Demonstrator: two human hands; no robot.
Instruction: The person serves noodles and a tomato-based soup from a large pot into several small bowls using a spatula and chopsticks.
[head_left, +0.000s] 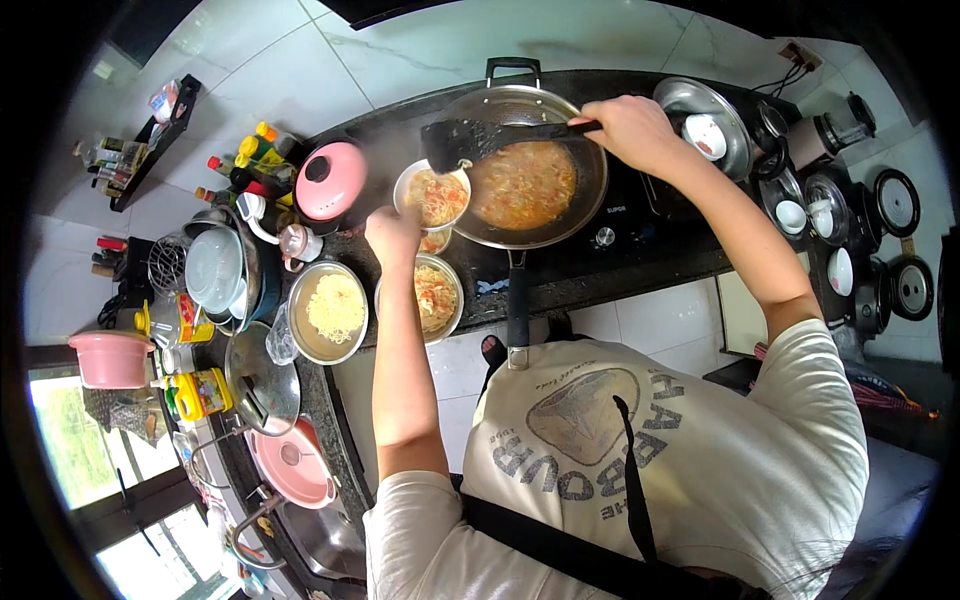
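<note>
My right hand (628, 133) grips the handle of a black spatula (457, 145), whose blade is tilted above a small bowl. Held by its near left side in my left hand (394, 236), that white bowl (402, 180) contains noodles with reddish soup. It sits at the left rim of a wok (592, 196), partly over it. Chunky orange-red soup (525, 187) fills the bottom of the wok. Below the held bowl, another bowl of soup (435, 241) is partly hidden. Nearer me stands a metal bowl of topped noodles (435, 296), its left side behind my forearm.
Plain noodles fill a steel bowl (295, 330) on the left. A pink lidded pot (330, 180) and sauce bottles (259, 157) stand behind. The wok's long handle (518, 300) projects towards my body. At right, a steel pan (739, 112) holds a white bowl (703, 136).
</note>
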